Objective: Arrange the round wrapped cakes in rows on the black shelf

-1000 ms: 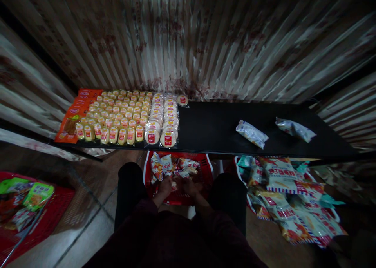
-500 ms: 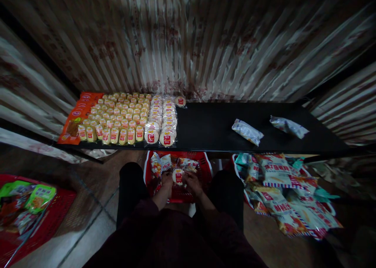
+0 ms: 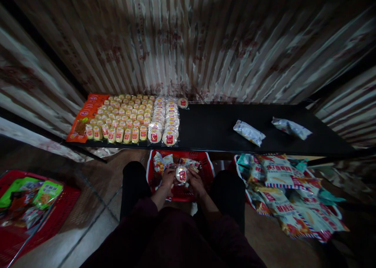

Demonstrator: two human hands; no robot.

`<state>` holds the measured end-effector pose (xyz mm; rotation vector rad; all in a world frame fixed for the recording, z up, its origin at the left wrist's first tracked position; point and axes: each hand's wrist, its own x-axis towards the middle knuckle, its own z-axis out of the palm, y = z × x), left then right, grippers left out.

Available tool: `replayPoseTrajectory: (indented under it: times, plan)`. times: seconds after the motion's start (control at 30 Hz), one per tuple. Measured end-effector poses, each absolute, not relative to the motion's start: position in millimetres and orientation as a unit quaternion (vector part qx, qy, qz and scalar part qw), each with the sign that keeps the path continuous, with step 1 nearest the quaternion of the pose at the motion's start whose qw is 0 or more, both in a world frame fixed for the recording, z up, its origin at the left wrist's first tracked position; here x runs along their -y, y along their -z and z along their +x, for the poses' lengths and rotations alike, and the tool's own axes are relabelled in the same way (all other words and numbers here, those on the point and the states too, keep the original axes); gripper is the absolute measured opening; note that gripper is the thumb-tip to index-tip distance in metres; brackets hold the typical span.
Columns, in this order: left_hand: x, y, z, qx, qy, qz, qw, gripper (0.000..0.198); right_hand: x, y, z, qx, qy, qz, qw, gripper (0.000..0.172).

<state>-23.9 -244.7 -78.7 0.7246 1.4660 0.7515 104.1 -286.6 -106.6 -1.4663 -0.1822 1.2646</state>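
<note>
Between my hands is a round, pale packaged cake [image 3: 181,174] in clear wrap with a red label. My left hand [image 3: 168,178] grips its left edge, and my right hand [image 3: 195,181] has hold of the right edge. Below them a red basket [image 3: 210,170] with a white rim stands between my knees, holding several snack packets [image 3: 163,161]. On the black shelf [image 3: 205,125] ahead, matching round cakes [image 3: 170,136] lie overlapped in two columns, and a single one [image 3: 182,102] sits at the back, right of them.
Rows of small yellow wrapped cakes [image 3: 127,134] and an orange packet [image 3: 88,115] fill the shelf's left part. Two whitish packets [image 3: 249,133] lie toward its right. A heaped basket of snack bags [image 3: 279,174] is at my right, another red basket [image 3: 67,199] at my left. A striped curtain [image 3: 182,44] hangs behind.
The round cake has risen slightly and shifted a little right, still between both hands. The whole view has shifted slightly, with the shelf appearing farther right.
</note>
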Motion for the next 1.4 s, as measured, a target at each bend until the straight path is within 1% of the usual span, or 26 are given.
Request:
replayPoseTrajectory:
  times: [0.2,0.4,0.5,0.6,0.8,0.9,1.0,1.17,1.27,1.4]
  plan:
    - [244.6,66.4,-26.6,-0.624,-0.349,0.341,0.611,0.011,288.7,90.0,100.2,0.097,-0.564,-0.591,0.569,0.064]
    - [243.9,53.2,-25.7,-0.616,-0.359,0.366,0.597,0.011,289.4,73.6,99.7,0.138,-0.579,-0.569,0.568,0.059]
    - [242.8,46.8,-23.3,-0.619,-0.366,0.385,0.578,0.01,291.8,59.7,101.8,0.16,-0.602,-0.537,0.57,0.059]
    - [239.9,40.9,-20.0,-0.623,-0.374,0.416,0.547,0.005,294.6,48.7,103.7,0.159,-0.613,-0.519,0.574,0.06]
    - [240.0,29.3,-13.8,-0.618,-0.389,0.48,0.486,0.014,297.9,37.0,104.3,0.139,-0.61,-0.523,0.579,0.053]
    - [245.2,20.3,-11.9,-0.596,-0.394,0.526,0.461,0.018,297.3,28.5,104.1,0.13,-0.608,-0.522,0.584,0.055]
    - [251.0,10.0,-10.1,-0.577,-0.384,0.574,0.436,0.017,295.2,17.9,103.6,0.109,-0.605,-0.517,0.596,0.059]
    - [257.1,-1.7,-6.1,-0.582,-0.377,0.596,0.405,0.019,292.9,2.2,102.2,0.117,-0.603,-0.511,0.601,0.064]
    - [258.8,-2.4,-4.1,-0.581,-0.383,0.582,0.42,0.017,293.9,-3.4,101.7,0.142,-0.598,-0.515,0.598,0.065]
    - [261.2,-1.1,-2.8,-0.557,-0.394,0.531,0.502,0.016,295.7,-5.7,101.1,0.203,-0.57,-0.531,0.593,0.06]
